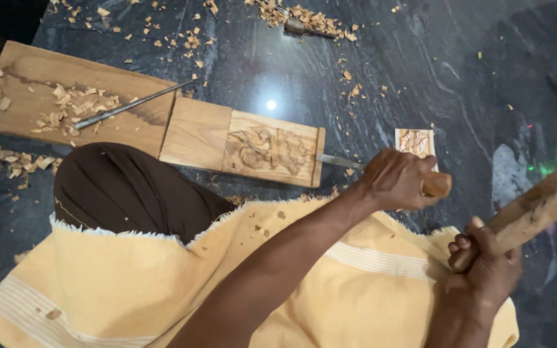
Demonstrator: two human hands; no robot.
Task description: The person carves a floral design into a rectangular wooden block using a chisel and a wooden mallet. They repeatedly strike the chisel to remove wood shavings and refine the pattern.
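My left hand [398, 180] grips the wooden handle of a chisel [340, 161]. Its metal blade lies flat and points left, with the tip at the right edge of a carved wooden panel [269, 149]. The panel bears a relief figure and lies on the dark stone floor [420, 64]. My right hand [485, 267] is closed around the handle of a wooden mallet [543, 203], which is raised to the right of the chisel, apart from it.
A plain board [195, 132] adjoins the panel on its left, next to a larger plank [33, 80] carrying wood chips and a thin metal tool [130, 103]. A small picture card [415, 142] lies behind my left hand. A yellow cloth [130, 283] covers my lap, with my dark-clad knee [117, 187] showing above it.
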